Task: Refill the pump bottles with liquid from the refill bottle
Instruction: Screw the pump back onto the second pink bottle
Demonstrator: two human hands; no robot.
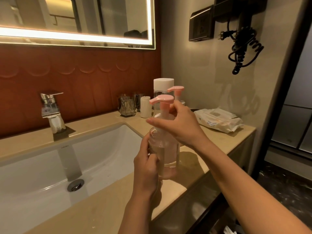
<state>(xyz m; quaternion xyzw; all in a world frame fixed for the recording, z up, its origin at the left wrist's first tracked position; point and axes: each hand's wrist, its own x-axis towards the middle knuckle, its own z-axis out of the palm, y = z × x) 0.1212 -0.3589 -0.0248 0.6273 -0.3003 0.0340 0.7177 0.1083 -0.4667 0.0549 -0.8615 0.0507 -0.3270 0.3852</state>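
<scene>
A: Status of the hands?

B: The near pump bottle (168, 149) is gripped low on its clear body by the left hand (148, 168), fingers curled round it. The white neck just under the pink pump head is pinched by the right hand (177, 125), with the forefinger stretched out to the left.

A: Bottle position?

B: It is held upright over the front strip of the counter (219, 142), just right of the sink basin (50, 166). Whether the base is touching the counter cannot be told. Clear liquid is seen in the lower part.

A: The other task items?

B: The second pump bottle (176, 92) is placed behind it near the wall, pump fitted; its body is mostly hidden by the right hand. The refill bottle (163, 85) is stood just beside that one, on its left, upright and closed with a white cap.

A: Anything else on the counter?

B: Glass tumblers (126, 105) and a white wrapped cup (146, 107) are lined up left of the refill bottle, against the red wall. A pack of wipes (219, 120) is laid flat at the right, by the side wall. The chrome faucet (50, 108) is mounted behind the basin. A coiled black cord (243, 48) is hung on the side wall above.
</scene>
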